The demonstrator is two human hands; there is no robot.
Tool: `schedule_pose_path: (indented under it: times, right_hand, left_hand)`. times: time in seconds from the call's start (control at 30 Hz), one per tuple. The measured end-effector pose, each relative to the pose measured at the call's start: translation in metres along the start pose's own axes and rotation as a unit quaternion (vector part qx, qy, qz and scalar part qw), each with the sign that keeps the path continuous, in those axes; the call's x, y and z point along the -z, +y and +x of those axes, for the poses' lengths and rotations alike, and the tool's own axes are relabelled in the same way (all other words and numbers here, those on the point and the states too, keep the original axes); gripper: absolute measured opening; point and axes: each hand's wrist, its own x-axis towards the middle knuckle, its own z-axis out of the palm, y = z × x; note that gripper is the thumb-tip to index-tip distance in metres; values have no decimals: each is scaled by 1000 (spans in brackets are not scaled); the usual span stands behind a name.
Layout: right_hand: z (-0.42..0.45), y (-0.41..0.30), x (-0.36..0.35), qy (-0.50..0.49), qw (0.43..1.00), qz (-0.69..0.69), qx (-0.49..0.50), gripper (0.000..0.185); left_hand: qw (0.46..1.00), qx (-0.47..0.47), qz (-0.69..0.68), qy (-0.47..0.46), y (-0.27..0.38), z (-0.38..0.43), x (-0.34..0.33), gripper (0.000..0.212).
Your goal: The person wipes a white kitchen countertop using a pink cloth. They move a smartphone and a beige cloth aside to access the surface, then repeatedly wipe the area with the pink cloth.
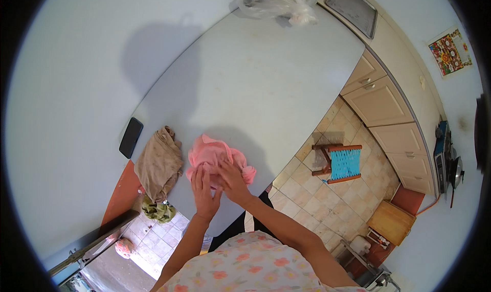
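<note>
A crumpled pink cloth (209,150) lies bunched on the pale tabletop (261,81) close to its near end. Both of my hands rest on it. My left hand (204,196) presses the near left part with its fingers stretched forward. Beside it, my right hand (233,180) lies over the middle of the cloth, fingers bent into the folds. Whether the fingers pinch the fabric is hard to make out. Left of the pink cloth is a rumpled brown cloth (159,163), partly hanging past the table's edge.
A black smartphone (131,138) lies at the table's left edge by the wall. Clear plastic bags (280,2) sit at the far end. On the tiled floor to the right stands a folding stool (345,164) with blue cord webbing. Kitchen cabinets (383,100) line the right side.
</note>
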Motion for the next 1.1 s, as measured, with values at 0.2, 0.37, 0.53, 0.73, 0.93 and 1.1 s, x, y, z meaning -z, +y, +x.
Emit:
schedule_pose_path:
  times: [0.2, 0.37, 0.53, 0.73, 0.93, 1.1]
  right_hand:
    - [-59, -11, 90, 49, 996, -25, -74, 48]
    - [-144, 17, 124, 48, 975, 18, -215, 52]
    - [-201, 30, 143, 16, 956, 4, -293, 50]
    - [-245, 53, 166, 1, 937, -20, -348, 48]
    - [-255, 72, 192, 38, 924, 7, -381, 47]
    - [-240, 73, 205, 37, 908, 54, -414, 49]
  left_hand:
    - [988, 134, 69, -40, 22, 69, -57, 105]
    - [991, 40, 90, -89, 28, 142, -59, 89]
    - [983, -1, 116, -139, 9, 52, -44, 74]
    - [979, 75, 140, -130, -11, -156, -20, 78]
    - [985, 57, 159, -44, -50, -125, -27, 86]
    - [982, 81, 163, -48, -71, -70, 3, 83]
